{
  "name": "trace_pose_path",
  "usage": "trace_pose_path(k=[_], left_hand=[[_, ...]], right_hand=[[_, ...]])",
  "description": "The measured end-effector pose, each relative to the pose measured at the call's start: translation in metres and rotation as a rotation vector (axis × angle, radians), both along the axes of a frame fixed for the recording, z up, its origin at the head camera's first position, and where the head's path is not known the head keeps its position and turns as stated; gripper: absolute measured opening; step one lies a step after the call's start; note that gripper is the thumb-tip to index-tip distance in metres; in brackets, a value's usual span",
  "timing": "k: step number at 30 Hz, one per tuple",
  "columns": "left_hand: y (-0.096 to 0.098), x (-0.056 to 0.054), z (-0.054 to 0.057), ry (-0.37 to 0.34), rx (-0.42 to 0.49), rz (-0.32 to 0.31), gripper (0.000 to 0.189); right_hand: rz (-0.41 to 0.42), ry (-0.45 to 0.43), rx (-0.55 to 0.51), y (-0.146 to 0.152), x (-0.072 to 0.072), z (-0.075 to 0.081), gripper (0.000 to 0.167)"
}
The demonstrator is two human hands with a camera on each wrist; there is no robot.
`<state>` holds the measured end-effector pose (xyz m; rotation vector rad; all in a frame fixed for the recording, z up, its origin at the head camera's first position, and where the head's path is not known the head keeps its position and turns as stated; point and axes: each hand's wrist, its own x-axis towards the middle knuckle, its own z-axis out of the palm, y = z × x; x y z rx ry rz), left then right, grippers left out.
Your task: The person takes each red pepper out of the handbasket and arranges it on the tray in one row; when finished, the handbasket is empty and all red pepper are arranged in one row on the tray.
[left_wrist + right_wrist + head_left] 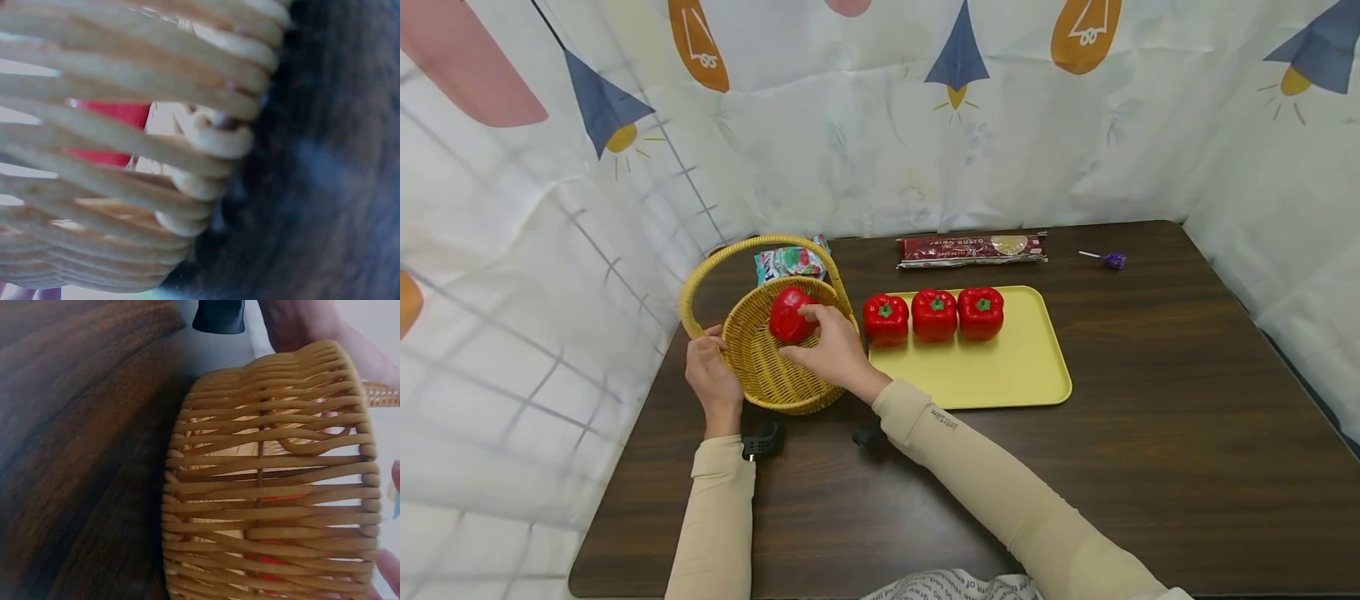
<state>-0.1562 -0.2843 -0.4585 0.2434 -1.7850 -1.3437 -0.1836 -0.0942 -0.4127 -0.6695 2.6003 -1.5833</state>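
A yellow wicker basket with a tall handle stands at the left of the table. My left hand grips its left rim near the foot of the handle. Inside the basket lies a red bell pepper, glimpsed through the weave in both wrist views. Over the opening, my right hand has thumb and fingers spread apart; a fingertip overlaps the pepper's right side, and whether it touches cannot be told. Right of the basket, a yellow tray bears a row of red bell peppers with green stems.
Behind the basket lies a colourful snack packet, partly hidden. A dark red spaghetti packet lies beyond the tray, with a purple lollipop to its right. A patterned white curtain borders the dark wooden table.
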Motion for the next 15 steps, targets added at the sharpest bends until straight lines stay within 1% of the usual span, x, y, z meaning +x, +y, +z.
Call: trace_pose_path(k=[5, 8, 10, 15], left_hand=[[0.0, 0.0, 0.0, -0.009, -0.005, 0.0, 0.089], [-0.001, 0.0, -0.001, -0.011, -0.011, -0.002, 0.09], [-0.001, 0.0, 0.0, -0.014, -0.016, 0.0, 0.089], [-0.001, 0.0, 0.0, -0.018, -0.019, 0.005, 0.086]], right_hand=[[-0.084, -0.052, 0.0, -0.009, -0.007, 0.0, 0.067], [-0.115, -0.087, 0.01, -0.013, -0.011, 0.001, 0.07], [-0.124, -0.098, 0.033, -0.015, -0.013, 0.002, 0.072], [-0.116, -0.085, 0.122, -0.019, -0.018, 0.002, 0.077]])
